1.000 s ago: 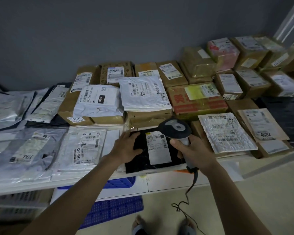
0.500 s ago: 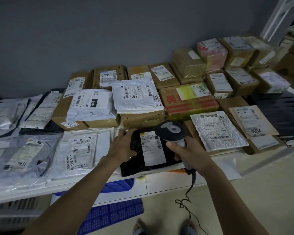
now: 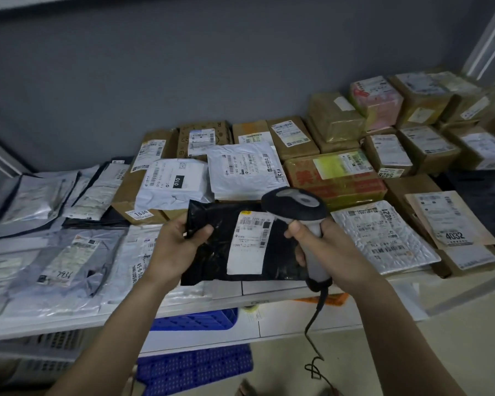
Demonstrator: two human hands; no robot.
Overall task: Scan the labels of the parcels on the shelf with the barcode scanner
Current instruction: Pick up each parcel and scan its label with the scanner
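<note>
My left hand (image 3: 175, 247) grips the left edge of a black plastic mailer (image 3: 215, 244) and holds it tilted up above the shelf's front edge. Its white barcode label (image 3: 250, 242) faces me. My right hand (image 3: 326, 252) grips the handle of a grey and black barcode scanner (image 3: 295, 208), whose head hangs just over the label's upper right corner. The scanner's cable (image 3: 315, 332) drops toward the floor.
The white shelf (image 3: 69, 318) is covered with parcels: grey and white mailers on the left, brown cardboard boxes (image 3: 295, 138) at the back and right, a silver bubble mailer (image 3: 383, 238) beside my right hand. Blue crates (image 3: 195, 364) sit below the shelf. A grey wall stands behind.
My left hand has closed on the black mailer's left edge and lifted it off the shelf toward me. The scanner stays above the label.
</note>
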